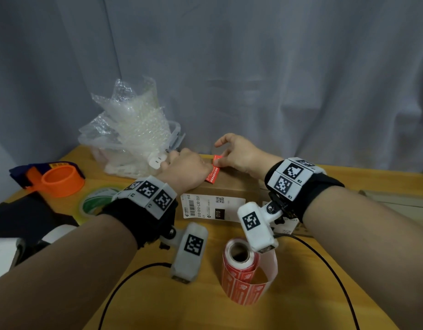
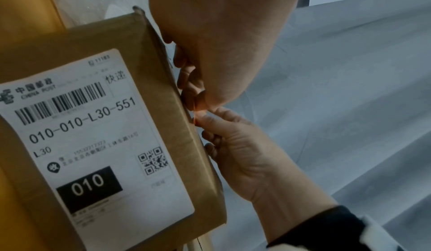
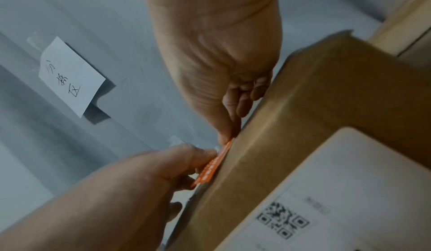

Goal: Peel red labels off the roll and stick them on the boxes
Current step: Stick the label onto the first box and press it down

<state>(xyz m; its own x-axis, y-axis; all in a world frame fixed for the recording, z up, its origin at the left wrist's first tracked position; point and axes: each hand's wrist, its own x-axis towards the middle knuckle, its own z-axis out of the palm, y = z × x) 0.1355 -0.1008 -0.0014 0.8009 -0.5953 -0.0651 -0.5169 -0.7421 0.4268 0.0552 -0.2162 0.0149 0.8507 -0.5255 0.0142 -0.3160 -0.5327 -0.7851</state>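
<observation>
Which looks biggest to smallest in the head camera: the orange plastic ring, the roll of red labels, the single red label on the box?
1. Roll of red labels, though it sits nearer the camera.
2. Orange plastic ring.
3. Single red label, partly hidden by hands.

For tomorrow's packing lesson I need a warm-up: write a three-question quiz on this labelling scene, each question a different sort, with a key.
1. True or false: the small red paper label lies on top of the brown cardboard box.
2. Which lies nearest the person? A) the orange plastic tape dispenser B) the roll of red labels C) the clear bubble wrap
3. Fill in: the white shipping label shows a black block printed ___.

Key: 1 true, with the left hand and right hand both at it; 2 B; 3 010.
</observation>
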